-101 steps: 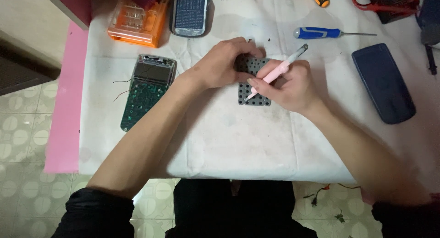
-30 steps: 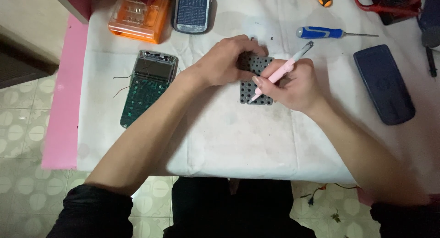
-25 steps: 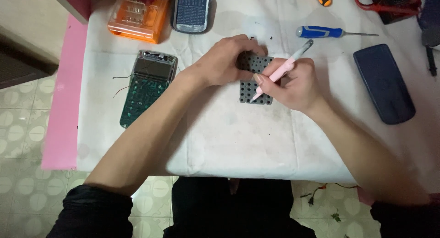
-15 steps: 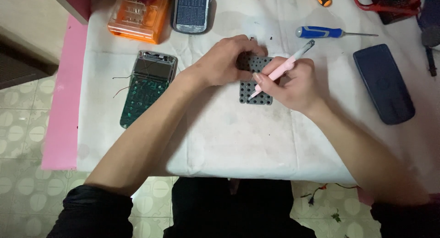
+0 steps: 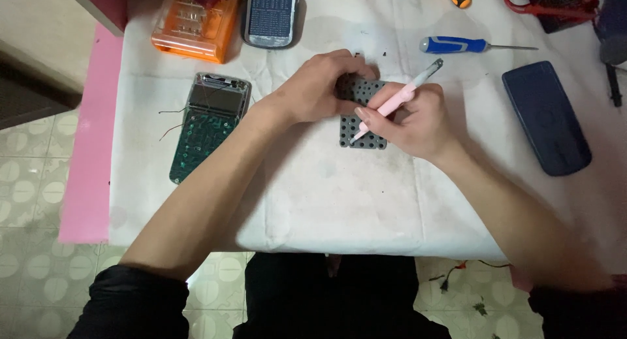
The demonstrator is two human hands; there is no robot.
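My left hand (image 5: 320, 87) presses down on the upper part of a dark grey rubber keypad (image 5: 361, 131) lying on the white-covered table (image 5: 326, 195). My right hand (image 5: 415, 120) grips a slim pink tool (image 5: 397, 101) like a pen, its lower tip touching the keypad's lower half. Most of the keypad is hidden under both hands.
A green circuit board with a small display (image 5: 204, 125) and loose wires lies at the left. An orange case (image 5: 196, 29) and a calculator front (image 5: 270, 14) sit at the back. A blue-handled screwdriver (image 5: 464, 46) and a dark blue shell (image 5: 545, 117) lie at the right.
Both hands stay on the keypad; the pink tool's tip has shifted only slightly over its surface.
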